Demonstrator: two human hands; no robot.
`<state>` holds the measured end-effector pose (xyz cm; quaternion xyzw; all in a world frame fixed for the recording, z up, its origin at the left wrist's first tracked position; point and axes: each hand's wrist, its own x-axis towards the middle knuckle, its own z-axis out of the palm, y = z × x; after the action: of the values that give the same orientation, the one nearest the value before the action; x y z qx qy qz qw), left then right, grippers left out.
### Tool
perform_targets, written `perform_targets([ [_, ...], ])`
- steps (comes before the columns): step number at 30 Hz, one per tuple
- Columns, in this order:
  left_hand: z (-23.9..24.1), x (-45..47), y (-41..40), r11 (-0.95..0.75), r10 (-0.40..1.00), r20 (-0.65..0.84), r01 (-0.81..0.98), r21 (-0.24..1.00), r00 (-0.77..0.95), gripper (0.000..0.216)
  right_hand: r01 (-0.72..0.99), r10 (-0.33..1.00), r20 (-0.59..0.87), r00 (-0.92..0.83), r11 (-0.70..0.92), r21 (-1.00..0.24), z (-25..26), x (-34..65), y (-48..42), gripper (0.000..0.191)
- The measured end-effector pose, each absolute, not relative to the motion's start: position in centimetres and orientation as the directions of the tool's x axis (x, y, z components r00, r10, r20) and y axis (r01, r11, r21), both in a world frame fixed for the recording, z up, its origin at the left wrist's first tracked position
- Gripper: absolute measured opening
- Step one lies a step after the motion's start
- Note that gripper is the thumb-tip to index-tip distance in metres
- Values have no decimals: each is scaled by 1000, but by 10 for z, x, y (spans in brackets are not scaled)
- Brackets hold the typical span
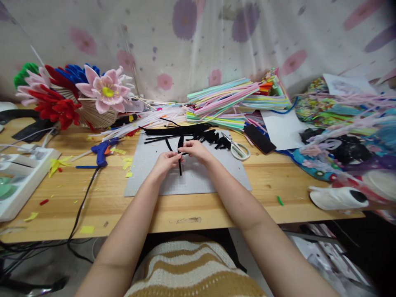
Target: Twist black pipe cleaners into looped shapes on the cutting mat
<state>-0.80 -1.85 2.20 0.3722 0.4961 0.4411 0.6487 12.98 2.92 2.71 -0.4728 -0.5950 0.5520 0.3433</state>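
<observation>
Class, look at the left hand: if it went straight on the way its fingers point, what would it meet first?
Past the black piece it holds, the left hand would probably meet the right hand first, close by on its right; the exact depth between them is unclear.

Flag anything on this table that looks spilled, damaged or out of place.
Yellow scraps lie scattered on the table left of the gray mat, and a green scrap lies to its right, like unswept trimmings. A scuffed patch mars the table near its front edge.
</observation>
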Motion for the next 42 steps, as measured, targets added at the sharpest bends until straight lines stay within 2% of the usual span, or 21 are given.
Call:
perform_targets([
  [2,18,-4,-18,290,957,-286,-147,946,53,22,208,959,-78,-271,-20,-978,27,126,30,36],
  [5,13,2,-17,196,974,-181,108,975,-134,23,233,969,-60,-239,-3,-973,28,121,30,33],
  [9,15,5,-22,118,966,-4,426,897,-259,20,242,970,-62,-233,-4,-970,29,119,28,31],
  [12,20,5,-27,58,959,94,508,860,-268,15,245,974,-57,-219,-1,-969,30,119,28,31],
  [16,22,4,-31,19,957,131,507,862,-260,8,206,973,-95,-212,-51,-977,29,118,29,33],
  [19,21,3,-30,29,964,84,416,909,-251,12,139,960,-161,-230,-132,-981,28,119,30,36],
  [22,23,1,-26,155,971,-126,137,978,-203,17,130,953,-166,-254,-136,-982,27,121,30,37],
  [24,27,-1,-24,264,954,-271,-72,962,-127,18,133,948,-149,-282,-115,-984,27,123,29,36],
  [26,32,-2,-23,337,934,-354,-199,920,-54,17,119,939,-136,-315,-103,-988,27,126,29,35],
  [31,33,-5,-24,427,900,-433,-317,847,54,19,42,911,-117,-395,-109,-993,26,130,28,32],
  [34,31,-7,-23,527,840,-520,-466,711,157,24,-35,899,-101,-425,-128,-991,24,129,26,33],
  [37,33,-10,-20,662,716,-606,-612,432,347,29,-114,903,-78,-422,-138,-984,22,127,23,33],
  [39,35,-12,-18,738,626,-615,-619,269,479,30,-131,909,-66,-411,-130,-983,21,126,22,33],
  [41,37,-14,-17,781,575,-617,-587,215,538,30,-115,915,-55,-400,-110,-987,21,126,23,33],
  [42,37,-14,-17,781,580,-622,-577,240,526,29,-97,917,-52,-395,-98,-990,22,126,24,33],
])
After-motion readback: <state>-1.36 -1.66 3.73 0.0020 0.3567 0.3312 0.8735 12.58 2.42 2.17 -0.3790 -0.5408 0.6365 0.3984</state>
